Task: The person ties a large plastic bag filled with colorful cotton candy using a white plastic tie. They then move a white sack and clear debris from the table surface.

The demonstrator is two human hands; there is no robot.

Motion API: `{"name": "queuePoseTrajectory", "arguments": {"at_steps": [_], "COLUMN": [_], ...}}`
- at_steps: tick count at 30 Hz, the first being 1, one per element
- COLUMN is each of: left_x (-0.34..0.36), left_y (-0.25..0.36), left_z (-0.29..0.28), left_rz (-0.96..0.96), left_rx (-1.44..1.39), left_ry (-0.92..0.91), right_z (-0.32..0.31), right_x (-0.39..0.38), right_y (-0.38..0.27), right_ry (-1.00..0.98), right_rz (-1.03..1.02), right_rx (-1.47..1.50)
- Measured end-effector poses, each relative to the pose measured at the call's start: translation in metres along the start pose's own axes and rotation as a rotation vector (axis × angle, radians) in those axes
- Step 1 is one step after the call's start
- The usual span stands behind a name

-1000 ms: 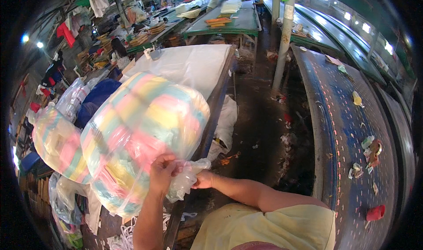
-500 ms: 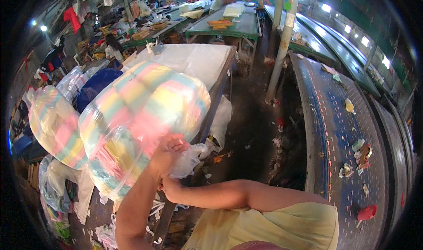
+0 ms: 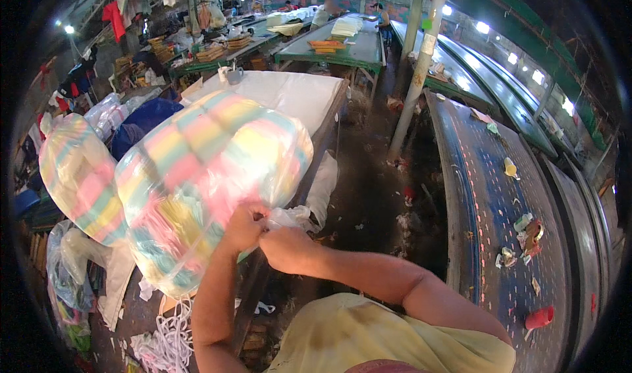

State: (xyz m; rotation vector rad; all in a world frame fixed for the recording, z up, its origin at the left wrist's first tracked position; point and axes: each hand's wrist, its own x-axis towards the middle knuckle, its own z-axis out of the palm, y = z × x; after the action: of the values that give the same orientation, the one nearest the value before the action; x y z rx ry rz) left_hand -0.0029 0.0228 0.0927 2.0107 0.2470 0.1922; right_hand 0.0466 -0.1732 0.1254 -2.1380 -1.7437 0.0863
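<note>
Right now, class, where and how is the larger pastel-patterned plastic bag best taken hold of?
Probably by its loose, gathered end, coming from the wearer's side, where the left hand and right hand meet. The larger bag bulges broad and rounded, offering little to grip, while that end bunches narrow enough for hands to close around.

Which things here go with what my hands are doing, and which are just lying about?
In use:
Large clear bag with pastel contents
Its gathered neck, at the left hand and right hand

Seemingly just lying about, on the right-hand table:
Red cup
Yellow cup
Crumpled scraps
</note>
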Motion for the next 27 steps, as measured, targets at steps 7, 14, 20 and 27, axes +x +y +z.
{"name": "queuePoseTrajectory", "arguments": {"at_steps": [7, 14, 20, 27], "left_x": [-0.024, -0.015, -0.009, -0.006], "left_y": [0.014, 0.012, 0.001, 0.005], "left_z": [-0.012, 0.014, 0.024, 0.028], "left_rz": [0.253, 0.103, 0.046, 0.046], "left_rx": [-0.048, -0.297, 0.063, 0.144], "left_ry": [-0.098, 0.074, 0.273, 0.414], "right_z": [-0.038, -0.05, -0.012, 0.015], "right_x": [0.043, 0.043, 0.034, 0.057], "right_y": [0.019, 0.111, 0.115, 0.125], "right_ry": [0.078, -0.049, 0.18, 0.267], "right_rz": [-0.23, -0.071, -0.114, -0.068], "right_rx": [-0.407, 0.082, 0.362, 0.55]}}
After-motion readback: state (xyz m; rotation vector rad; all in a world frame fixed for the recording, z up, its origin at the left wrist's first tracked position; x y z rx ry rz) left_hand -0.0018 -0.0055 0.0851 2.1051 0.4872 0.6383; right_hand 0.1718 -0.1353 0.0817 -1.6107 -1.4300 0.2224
